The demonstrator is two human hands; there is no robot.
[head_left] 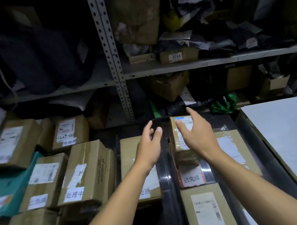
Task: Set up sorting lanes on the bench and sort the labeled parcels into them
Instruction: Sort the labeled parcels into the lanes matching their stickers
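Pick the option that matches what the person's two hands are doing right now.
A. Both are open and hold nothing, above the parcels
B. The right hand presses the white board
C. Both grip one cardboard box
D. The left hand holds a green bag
A: the left hand and the right hand both have spread, relaxed fingers with no grip on anything, hovering over the brown cardboard parcels in the black lanes.
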